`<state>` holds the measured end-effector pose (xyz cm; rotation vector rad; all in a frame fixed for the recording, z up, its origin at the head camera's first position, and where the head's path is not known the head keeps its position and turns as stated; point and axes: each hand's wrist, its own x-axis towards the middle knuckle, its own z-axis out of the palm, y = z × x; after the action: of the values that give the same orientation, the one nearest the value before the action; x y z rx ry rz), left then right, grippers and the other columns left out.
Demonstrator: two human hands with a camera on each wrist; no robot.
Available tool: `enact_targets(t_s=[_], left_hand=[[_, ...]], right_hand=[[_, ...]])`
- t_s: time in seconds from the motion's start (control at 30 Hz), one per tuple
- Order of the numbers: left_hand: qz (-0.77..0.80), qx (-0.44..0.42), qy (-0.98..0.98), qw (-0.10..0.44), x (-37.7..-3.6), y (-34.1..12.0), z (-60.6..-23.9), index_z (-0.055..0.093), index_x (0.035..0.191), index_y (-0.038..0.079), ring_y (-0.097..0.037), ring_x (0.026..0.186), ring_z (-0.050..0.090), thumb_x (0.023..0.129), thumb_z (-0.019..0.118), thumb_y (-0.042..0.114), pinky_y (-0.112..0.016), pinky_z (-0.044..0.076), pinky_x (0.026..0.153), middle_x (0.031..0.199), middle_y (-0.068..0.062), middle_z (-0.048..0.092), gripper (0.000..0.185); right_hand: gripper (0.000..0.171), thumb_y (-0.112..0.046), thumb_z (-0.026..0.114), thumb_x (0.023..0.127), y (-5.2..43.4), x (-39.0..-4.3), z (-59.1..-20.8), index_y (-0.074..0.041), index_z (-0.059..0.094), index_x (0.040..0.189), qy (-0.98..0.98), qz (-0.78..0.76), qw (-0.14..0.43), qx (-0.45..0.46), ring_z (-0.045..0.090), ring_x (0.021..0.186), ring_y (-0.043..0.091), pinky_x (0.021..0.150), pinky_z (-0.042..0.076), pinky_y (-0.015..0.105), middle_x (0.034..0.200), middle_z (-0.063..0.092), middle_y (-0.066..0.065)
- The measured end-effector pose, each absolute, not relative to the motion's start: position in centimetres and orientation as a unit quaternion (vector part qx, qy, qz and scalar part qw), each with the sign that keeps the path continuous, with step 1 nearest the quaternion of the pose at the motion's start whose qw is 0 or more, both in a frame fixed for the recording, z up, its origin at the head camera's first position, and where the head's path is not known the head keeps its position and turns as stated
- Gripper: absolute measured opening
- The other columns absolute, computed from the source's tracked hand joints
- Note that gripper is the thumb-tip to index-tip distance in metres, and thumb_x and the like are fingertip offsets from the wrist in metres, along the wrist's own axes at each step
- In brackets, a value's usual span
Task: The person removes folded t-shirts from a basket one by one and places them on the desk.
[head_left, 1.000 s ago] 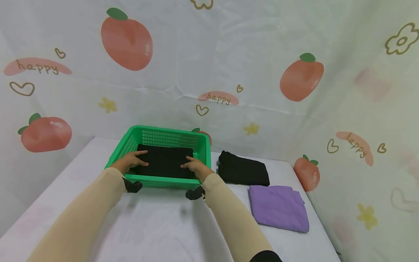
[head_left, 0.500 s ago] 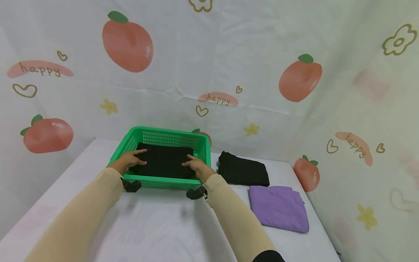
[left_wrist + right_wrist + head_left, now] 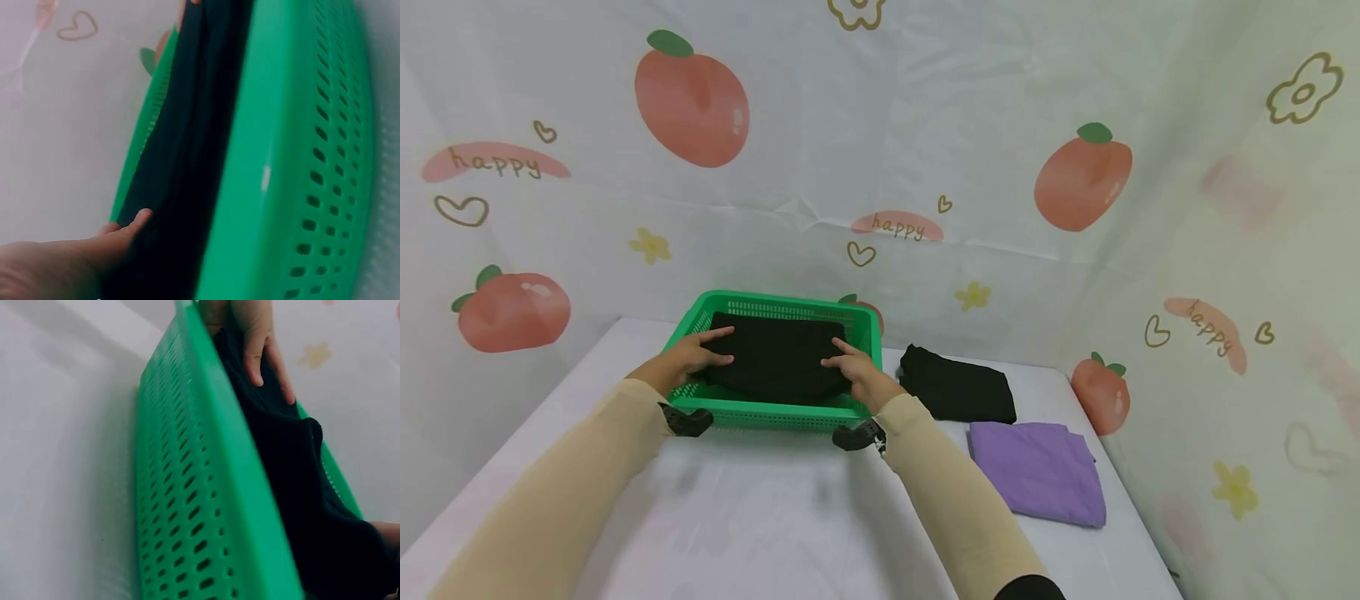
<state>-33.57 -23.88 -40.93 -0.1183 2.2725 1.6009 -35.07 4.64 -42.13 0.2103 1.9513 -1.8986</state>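
Before me, a white table (image 3: pixel 760 517) fills a corner, its surface smooth and faintly shadowed. A pale printed curtain (image 3: pixel 880 125) hangs behind it and wraps around to my right, creased across the middle. It is patterned with large red-orange fruits with green leaves (image 3: pixel 691 102), pink patches lettered "happy" (image 3: pixel 898 225), small outlined hearts (image 3: pixel 861 252), yellow flowers (image 3: pixel 973 295) and outlined blossoms (image 3: pixel 1303 88). The light is soft and even, with a slight green cast along the right side of the curtain, which falls to the table's edge.
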Motion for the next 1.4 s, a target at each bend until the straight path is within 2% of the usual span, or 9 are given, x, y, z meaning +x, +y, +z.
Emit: enact_targets(t_s=[0.37, 0.87, 0.97, 1.03, 1.1, 1.17, 1.23, 1.27, 1.4], left_hand=[[0.587, -0.023, 0.789, 0.181, -32.8, -23.6, -39.8, 0.01, 0.159, 0.021, -0.05, 0.146, 0.012, 0.099, 0.06, 0.015, -0.064, 0.024, 0.113, 0.16, -0.021, -0.023, 0.078], [0.591, 0.009, 0.788, 0.17, -31.6, -21.6, -39.3, 0.013, 0.159, 0.022, -0.048, 0.147, 0.009, 0.098, 0.063, 0.02, -0.064, 0.025, 0.113, 0.162, -0.02, -0.019, 0.079], [0.581, 0.01, 0.797, 0.163, -31.4, -21.1, -39.1, 0.016, 0.159, 0.024, -0.031, 0.12, 0.055, 0.098, 0.064, 0.023, -0.043, 0.051, 0.091, 0.162, -0.02, -0.016, 0.078], [0.576, 0.009, 0.802, 0.159, -31.4, -20.6, -39.0, 0.019, 0.159, 0.025, -0.018, 0.077, 0.055, 0.098, 0.063, 0.023, -0.032, 0.045, 0.064, 0.163, -0.021, -0.014, 0.076], [0.579, 0.011, 0.8, 0.158, -31.2, -20.2, -38.8, 0.019, 0.159, 0.025, -0.018, 0.077, 0.055, 0.098, 0.064, 0.023, -0.032, 0.046, 0.065, 0.163, -0.02, -0.015, 0.076], [0.586, 0.016, 0.794, 0.16, -31.0, -19.8, -38.6, 0.018, 0.159, 0.025, -0.034, 0.111, 0.058, 0.098, 0.063, 0.022, -0.042, 0.052, 0.089, 0.162, -0.02, -0.018, 0.076], [0.588, 0.022, 0.792, 0.161, -30.8, -19.4, -38.5, 0.018, 0.159, 0.024, -0.045, 0.138, 0.035, 0.098, 0.063, 0.021, -0.053, 0.043, 0.104, 0.162, -0.021, -0.019, 0.076], [0.588, 0.025, 0.792, 0.162, -30.7, -19.2, -38.5, 0.017, 0.159, 0.023, -0.046, 0.145, 0.021, 0.098, 0.063, 0.021, -0.054, 0.041, 0.105, 0.161, -0.021, -0.019, 0.076], [0.581, 0.025, 0.798, 0.159, -30.6, -18.4, -38.7, 0.02, 0.159, 0.024, -0.043, 0.137, 0.037, 0.098, 0.063, 0.022, -0.036, 0.044, 0.073, 0.163, -0.021, -0.013, 0.074]], right_hand=[[0.063, -0.006, 0.061, 0.096, 6.3, -34.5, -40.5, -0.03, 0.041, 0.151, 0.66, -0.719, 0.208, 0.064, 0.047, 0.136, 0.031, 0.108, 0.043, 0.045, 0.16, 0.029, 0.013], [0.064, -0.005, 0.061, 0.097, 9.0, -32.4, -39.3, -0.029, 0.039, 0.152, 0.649, -0.739, 0.178, 0.037, 0.049, 0.134, 0.029, 0.108, 0.043, 0.044, 0.157, 0.036, 0.012], [0.064, -0.004, 0.061, 0.096, 9.6, -32.0, -39.2, -0.029, 0.04, 0.152, 0.65, -0.74, 0.168, 0.036, 0.049, 0.134, 0.029, 0.107, 0.045, 0.042, 0.157, 0.035, 0.012], [0.064, -0.003, 0.061, 0.096, 10.0, -31.8, -39.1, -0.028, 0.041, 0.151, 0.648, -0.744, 0.162, 0.035, 0.049, 0.134, 0.029, 0.105, 0.046, 0.04, 0.158, 0.034, 0.012], [0.064, -0.002, 0.061, 0.096, 10.5, -31.6, -39.1, -0.028, 0.041, 0.151, 0.646, -0.746, 0.158, 0.034, 0.05, 0.134, 0.029, 0.101, 0.05, 0.037, 0.159, 0.032, 0.011], [0.064, -0.003, 0.061, 0.096, 10.9, -31.3, -39.1, -0.028, 0.041, 0.151, 0.647, -0.746, 0.154, 0.034, 0.05, 0.134, 0.028, 0.095, 0.053, 0.032, 0.16, 0.029, 0.009], [0.064, -0.004, 0.061, 0.096, 11.3, -31.0, -39.1, -0.029, 0.04, 0.151, 0.648, -0.745, 0.154, 0.035, 0.05, 0.133, 0.028, 0.088, 0.055, 0.027, 0.161, 0.029, 0.008], [0.064, -0.005, 0.061, 0.096, 11.5, -30.8, -39.2, -0.029, 0.04, 0.151, 0.649, -0.744, 0.153, 0.035, 0.05, 0.133, 0.029, 0.084, 0.055, 0.026, 0.161, 0.028, 0.008], [0.064, -0.005, 0.06, 0.097, 12.3, -30.2, -39.3, -0.03, 0.04, 0.151, 0.639, -0.753, 0.153, 0.04, 0.05, 0.133, 0.029, 0.076, 0.055, 0.023, 0.161, 0.028, 0.009]])
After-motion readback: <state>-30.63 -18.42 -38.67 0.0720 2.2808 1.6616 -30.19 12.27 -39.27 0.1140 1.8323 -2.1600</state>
